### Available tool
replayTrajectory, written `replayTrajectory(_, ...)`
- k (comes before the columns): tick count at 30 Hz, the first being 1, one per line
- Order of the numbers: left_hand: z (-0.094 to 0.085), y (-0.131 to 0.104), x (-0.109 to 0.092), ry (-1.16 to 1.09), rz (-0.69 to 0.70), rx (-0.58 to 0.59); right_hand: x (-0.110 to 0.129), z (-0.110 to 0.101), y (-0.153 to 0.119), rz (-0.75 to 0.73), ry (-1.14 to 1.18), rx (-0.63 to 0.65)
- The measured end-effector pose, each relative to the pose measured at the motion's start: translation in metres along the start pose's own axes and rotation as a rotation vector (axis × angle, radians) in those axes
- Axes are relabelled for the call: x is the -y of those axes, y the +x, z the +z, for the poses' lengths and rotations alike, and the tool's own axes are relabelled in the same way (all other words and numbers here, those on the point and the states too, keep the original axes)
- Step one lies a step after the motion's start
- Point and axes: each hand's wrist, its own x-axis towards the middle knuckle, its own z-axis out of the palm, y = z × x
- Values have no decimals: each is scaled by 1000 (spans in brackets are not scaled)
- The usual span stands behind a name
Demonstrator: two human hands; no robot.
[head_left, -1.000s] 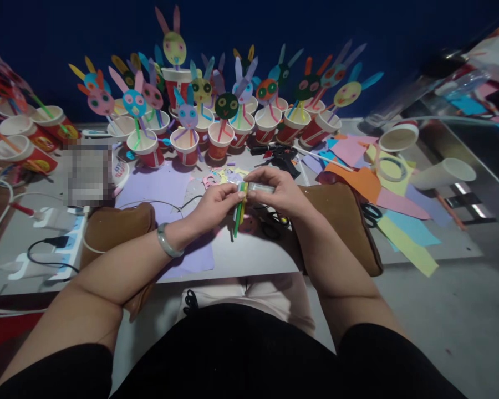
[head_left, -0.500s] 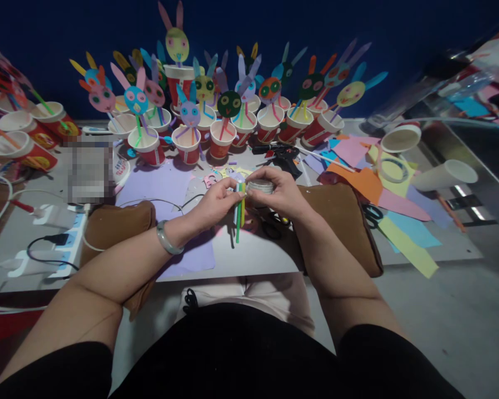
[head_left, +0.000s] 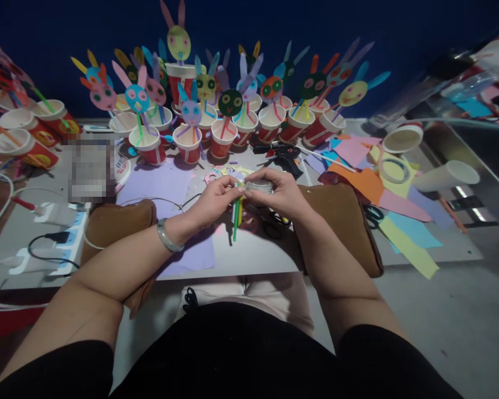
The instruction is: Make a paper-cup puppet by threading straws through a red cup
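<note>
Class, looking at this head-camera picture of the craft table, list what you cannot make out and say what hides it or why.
- Tape roll: mostly covered by the right hand.
- Straws: top ends hidden in the left hand.
- Blurred patch: pixelated; what lies there is unreadable.
- Cups at the left: cut off by the edge.
- Scissors: dark, partly under paper.
- Things at the top right: smeared by lens blur.

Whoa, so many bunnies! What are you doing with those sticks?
A person sits at a table strewn with coloured paper. The left hand pinches a small bundle of green and yellow straws, which hang downward. The right hand holds a roll of clear tape against the top of the straws. Behind the hands stand rows of red paper cups with paper bunny faces on straws.
</note>
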Motion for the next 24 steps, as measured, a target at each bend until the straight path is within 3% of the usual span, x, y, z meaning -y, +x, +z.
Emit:
replayTrajectory(19,-5,0,-8,39,87,-35,-10,-2,7,-5,-65,-38)
replayTrajectory(24,-5,2,-9,-49,17,-52,-21,3,12,-6,-80,-36)
